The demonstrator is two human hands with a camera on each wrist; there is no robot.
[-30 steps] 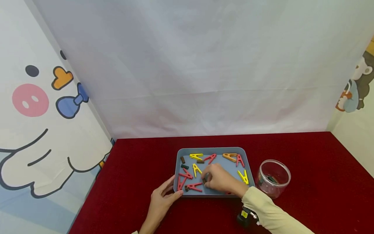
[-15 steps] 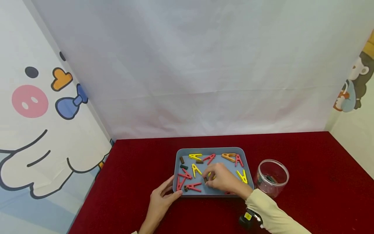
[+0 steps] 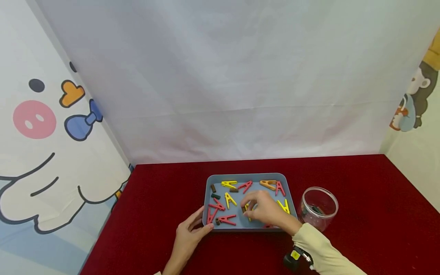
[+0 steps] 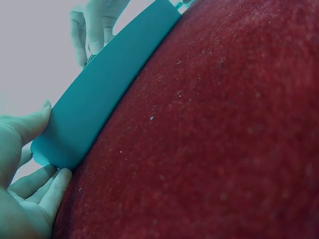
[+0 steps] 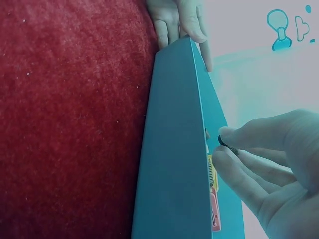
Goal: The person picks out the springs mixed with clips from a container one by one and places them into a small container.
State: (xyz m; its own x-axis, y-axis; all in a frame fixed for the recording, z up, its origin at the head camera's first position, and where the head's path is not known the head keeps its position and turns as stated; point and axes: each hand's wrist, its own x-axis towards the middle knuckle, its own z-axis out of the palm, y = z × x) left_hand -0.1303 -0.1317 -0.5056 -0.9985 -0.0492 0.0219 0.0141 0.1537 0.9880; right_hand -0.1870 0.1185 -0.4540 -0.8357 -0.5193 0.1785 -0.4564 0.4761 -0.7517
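A shallow blue-grey tray (image 3: pixel 247 230) holds red, yellow and orange plastic clips and several small coil springs. My left hand (image 3: pixel 188 236) grips its near left corner, thumb at the rim and fingers against the outside, as the left wrist view shows. Over the middle of the tray, my right hand (image 3: pixel 267 210) pinches a brown spring (image 3: pixel 243 209) between thumb and index finger; its dark end (image 5: pixel 222 142) shows in the right wrist view. A yellow clip (image 3: pixel 249 217) lies partly hidden below that hand. Another brown spring (image 3: pixel 233 190) lies farther back, near a green spring (image 3: pixel 215 196).
Right of the tray stands a clear round jar (image 3: pixel 307 218), open at the top, with a few springs inside. Both stand on a dark red cloth (image 3: pixel 165 191). A white curtain (image 3: pixel 240 76) closes off the back, and printed panels flank the sides.
My right hand has shifted slightly right with the brown spring between its fingertips, and more of the yellow clip below shows. My left hand stays at the tray's corner.
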